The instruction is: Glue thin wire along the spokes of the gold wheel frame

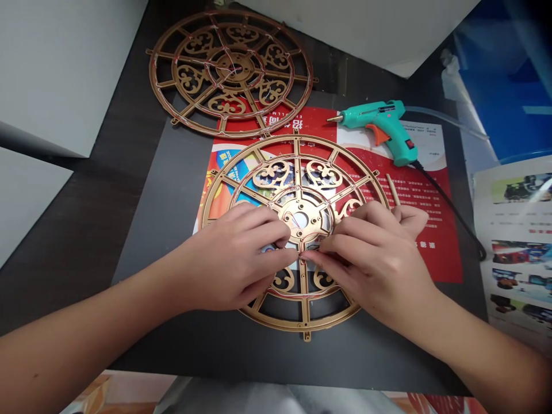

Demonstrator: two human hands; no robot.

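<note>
As 2 bare hands meet over a round, gold-coloured openwork wheel (310, 207), its rim, spokes and scrolled ornaments lie flat beneath the fingers. The left hand (245, 256) reaches in with its fingers curled together, the tips drawn in narrow beside the hub. Opposite, the right hand (379, 253) bends thumb and fingers to a narrow pinch, their tips close to the left hand's at the spoke running toward the person. Thin red and white wires (276, 294) trace the wheel's rings around the hands; whether either hand grips a strand cannot be told, the fingertips being partly hidden.

Beyond the left hand lies a 2nd round openwork wheel (244, 72), darker gold and also strung with wire. Ahead of the right hand rests a teal glue gun (390, 123) with an orange trigger (378, 134), its metal nozzle pointing left and its black cord (448, 198) curving down past the hand's outer side. A slim, cream-coloured rod (393, 191) lies just past the right hand's knuckles. Beneath both hands, a glossy red printed sheet (448, 236) covers part of a smooth dark-grey board (168, 190). Farther right of the right hand is a white page with colour pictures (480, 241).
</note>
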